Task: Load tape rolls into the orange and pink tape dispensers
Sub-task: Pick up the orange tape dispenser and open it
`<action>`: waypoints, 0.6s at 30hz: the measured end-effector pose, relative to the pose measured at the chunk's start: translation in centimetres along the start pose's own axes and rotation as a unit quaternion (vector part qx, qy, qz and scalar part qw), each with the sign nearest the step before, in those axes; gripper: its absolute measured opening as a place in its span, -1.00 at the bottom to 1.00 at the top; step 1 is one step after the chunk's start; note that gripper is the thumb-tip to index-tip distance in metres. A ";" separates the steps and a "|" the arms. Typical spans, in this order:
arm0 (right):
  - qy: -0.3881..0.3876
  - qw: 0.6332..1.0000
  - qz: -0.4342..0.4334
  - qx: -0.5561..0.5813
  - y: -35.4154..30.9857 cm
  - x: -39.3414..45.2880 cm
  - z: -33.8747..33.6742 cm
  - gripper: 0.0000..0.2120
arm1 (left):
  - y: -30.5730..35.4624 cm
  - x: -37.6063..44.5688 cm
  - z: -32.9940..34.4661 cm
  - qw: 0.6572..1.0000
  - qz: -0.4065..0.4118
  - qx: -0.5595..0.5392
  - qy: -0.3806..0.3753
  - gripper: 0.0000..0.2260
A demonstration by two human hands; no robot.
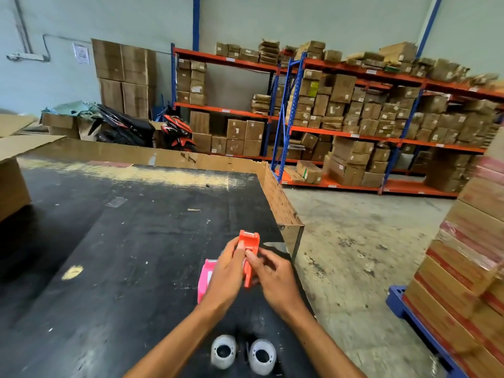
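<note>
Two clear tape rolls [223, 351] [262, 356] are waiting at 6 o'clock, untouched. We are gripping the orange dispenser [249, 248] with both left hand [227, 274] and right hand [275, 279]; pink dispenser [205, 279] at its 8 o'clock. Light, stiff plastic, we reckon; hold by the side walls.

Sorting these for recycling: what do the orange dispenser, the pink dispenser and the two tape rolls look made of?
Orange dispenser: likely moulded plastic, uniform bright colour, crisp edges. Pink dispenser: the same by its look, though mostly hidden behind the left hand. Tape rolls: pale, translucent-looking wound film, probably clear plastic tape; blur leaves the cores uncertain.
</note>
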State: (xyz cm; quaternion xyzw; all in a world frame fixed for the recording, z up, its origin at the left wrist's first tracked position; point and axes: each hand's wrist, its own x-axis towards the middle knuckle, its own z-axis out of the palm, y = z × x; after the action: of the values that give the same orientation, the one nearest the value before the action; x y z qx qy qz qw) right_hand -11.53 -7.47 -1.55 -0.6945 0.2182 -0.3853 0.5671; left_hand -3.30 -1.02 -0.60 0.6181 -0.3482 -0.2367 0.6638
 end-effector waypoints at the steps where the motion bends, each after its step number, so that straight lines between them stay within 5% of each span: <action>1: 0.013 1.000 0.001 0.000 -0.2 0.0 0.2 -0.86 | 0.0 0.3 -0.7 1.000 0.003 0.005 0.018 -0.74; 5: 0.052 0.987 0.061 -0.142 1.3 1.6 -1.4 -0.72 | 0.3 1.8 -4.5 0.993 -0.053 -0.044 0.092 -0.78; 10: 0.006 0.860 0.163 -0.483 4.5 1.9 -0.8 -0.54 | 0.6 1.0 -6.4 0.973 -0.107 -0.197 0.053 -0.84; 18: 0.033 0.796 0.132 -0.589 3.6 1.2 -0.2 -0.53 | -0.1 -1.2 -6.1 0.959 -0.138 -0.243 0.037 -0.81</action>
State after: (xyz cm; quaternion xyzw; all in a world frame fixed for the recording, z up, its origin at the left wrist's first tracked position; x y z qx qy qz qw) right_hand -10.44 -9.45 -4.64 -0.8457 0.5114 -0.1257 0.0861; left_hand 0.53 3.85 -0.85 0.4883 -0.1668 -0.3802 0.7676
